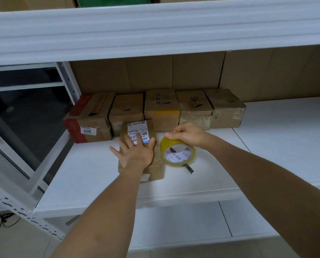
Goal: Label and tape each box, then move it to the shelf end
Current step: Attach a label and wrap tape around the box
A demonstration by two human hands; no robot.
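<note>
A small brown cardboard box lies on the white shelf in front of me. A white shipping label is stuck on its top. My left hand lies flat on the box with fingers spread, its fingertips over the label's lower part. Just right of the box, my right hand grips the top rim of a yellowish roll of packing tape, which stands tilted on the shelf. A small dark metal piece lies under the roll.
Several worn cardboard boxes stand in a row at the back of the shelf; the leftmost has red print and a "3011" sticker. Flat cardboard sheets lean behind them. An upper shelf board overhangs. The shelf's left upright stands nearby.
</note>
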